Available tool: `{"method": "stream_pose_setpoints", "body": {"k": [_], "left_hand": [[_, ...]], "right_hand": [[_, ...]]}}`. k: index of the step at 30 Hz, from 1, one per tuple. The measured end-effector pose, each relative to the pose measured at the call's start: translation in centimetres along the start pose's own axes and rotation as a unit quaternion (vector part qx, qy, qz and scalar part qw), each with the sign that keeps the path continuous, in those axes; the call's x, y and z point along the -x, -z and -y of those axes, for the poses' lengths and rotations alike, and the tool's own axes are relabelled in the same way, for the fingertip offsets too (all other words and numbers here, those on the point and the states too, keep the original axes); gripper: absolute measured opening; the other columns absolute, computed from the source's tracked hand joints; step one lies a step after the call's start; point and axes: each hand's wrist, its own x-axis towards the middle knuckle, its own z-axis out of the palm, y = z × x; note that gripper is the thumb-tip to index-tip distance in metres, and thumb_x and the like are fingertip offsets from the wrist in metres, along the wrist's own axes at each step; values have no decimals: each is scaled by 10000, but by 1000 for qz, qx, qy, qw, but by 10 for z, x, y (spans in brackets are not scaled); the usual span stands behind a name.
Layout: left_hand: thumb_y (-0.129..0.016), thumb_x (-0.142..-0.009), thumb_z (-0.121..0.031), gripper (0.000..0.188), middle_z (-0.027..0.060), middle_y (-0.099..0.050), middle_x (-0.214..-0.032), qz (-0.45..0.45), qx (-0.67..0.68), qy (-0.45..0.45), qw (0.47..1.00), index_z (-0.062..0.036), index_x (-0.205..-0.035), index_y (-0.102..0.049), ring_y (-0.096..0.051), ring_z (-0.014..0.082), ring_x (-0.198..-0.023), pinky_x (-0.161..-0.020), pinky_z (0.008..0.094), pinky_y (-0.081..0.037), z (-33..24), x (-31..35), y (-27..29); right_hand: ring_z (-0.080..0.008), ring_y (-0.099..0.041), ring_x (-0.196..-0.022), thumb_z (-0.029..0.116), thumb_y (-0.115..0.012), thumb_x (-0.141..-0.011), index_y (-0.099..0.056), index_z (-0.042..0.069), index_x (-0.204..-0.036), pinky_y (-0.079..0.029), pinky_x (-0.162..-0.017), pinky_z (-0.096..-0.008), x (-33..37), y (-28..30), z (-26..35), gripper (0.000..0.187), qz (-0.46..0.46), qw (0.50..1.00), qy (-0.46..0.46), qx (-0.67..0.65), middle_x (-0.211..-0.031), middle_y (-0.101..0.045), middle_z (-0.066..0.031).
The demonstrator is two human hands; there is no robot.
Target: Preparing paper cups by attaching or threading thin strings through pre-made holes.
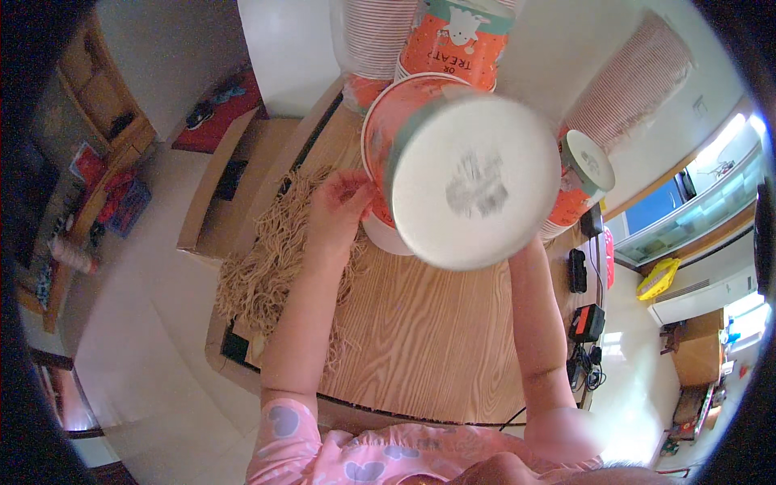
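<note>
A large orange paper bucket with a round white base (473,190) is tilted in front of me, its base toward me and its rim on the far side. At its left side, my left hand (343,198) has its fingers curled together against the orange wall; whatever they pinch is too small to tell. My right forearm (537,307) reaches behind the bucket, and the right hand itself is hidden there. A heap of loose beige cords (271,250) lies beside and under my left forearm. Below the bucket's left side a white curved edge (388,236) shows, partly covered.
All this is over a wood-grain table (428,339). Behind stand a printed orange bucket (457,40) and a tall stack of nested cups (380,36). On the right are another upturned bucket (588,160) and black adapters with cables (588,323). An open cardboard box (234,182) sits left.
</note>
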Motion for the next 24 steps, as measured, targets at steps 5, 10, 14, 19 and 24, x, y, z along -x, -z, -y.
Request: {"method": "stream_pose_setpoints", "body": {"k": [5,10,14,19,24], "left_hand": [[-434,-903,-321,405,44,-490,-1162,-17,6,35,999,-73,-1223,-422,-487,142,-1015,-844,279,-389,15,55,-3],[-338,-911,-454,520,35,-464,-1226,8,229,241,943,-84,-1274,-380,-439,156,-1124,-971,343,-318,67,159,22],[-337,-919,-425,507,58,-465,-1232,201,361,192,890,-54,-1259,-399,-434,176,-1131,-982,331,-313,53,167,27],[-321,-928,-368,475,87,-472,-1226,93,-15,245,965,-25,-1241,-421,-438,173,-1129,-984,309,-314,56,200,44],[-306,-925,-361,480,82,-477,-1224,64,64,237,967,-25,-1254,-402,-451,184,-1127,-951,319,-355,99,226,56]], "right_hand": [[-219,-485,-1104,177,-483,-856,-372,29,-1272,-393,-937,-360,56,-25,1,455,-33,961,103,253,-1249,-457,-125],[-208,-383,-1195,242,-363,-911,-315,22,-1314,-277,-1021,-355,164,-39,-37,461,-51,991,73,103,-1306,-391,-120],[-178,-409,-1168,71,-455,-878,-371,-11,-1283,-302,-986,-306,215,-17,-45,422,-53,973,59,218,-1269,-437,-90],[-154,-391,-1176,51,-450,-878,-361,-20,-1284,-306,-981,-296,264,-10,-36,421,-65,958,26,279,-1271,-430,-75],[-153,-358,-1203,11,-426,-884,-351,-8,-1295,-289,-994,-288,295,-10,-39,419,-53,950,30,306,-1312,-381,-73]]}}
